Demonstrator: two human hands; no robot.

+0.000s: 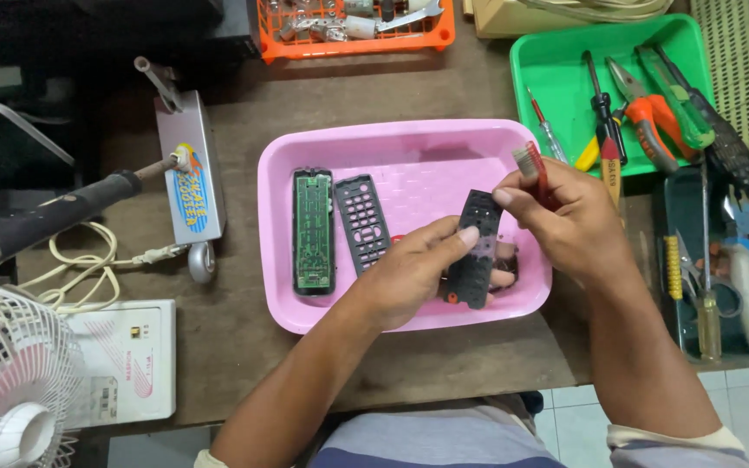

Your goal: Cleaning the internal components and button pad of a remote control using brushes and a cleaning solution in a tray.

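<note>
My left hand [413, 273] holds a black rubber keypad sheet [476, 251] tilted over the right part of a pink tray [409, 143]. My right hand [565, 217] grips a red toothbrush [530, 166], bristles up, just above the keypad's top end. Inside the tray on the left lie a remote's back shell with a green circuit board [313, 230] and, beside it, the black front cover with button holes [362, 221].
A green tray [548, 69] with screwdrivers and pliers sits at the right, a dark tray of tools [721, 286] below it. An orange basket [353, 26] stands at the back. A soldering iron [62, 212], grey stand [191, 169], white box [127, 360] and small fan [10, 381] are at the left.
</note>
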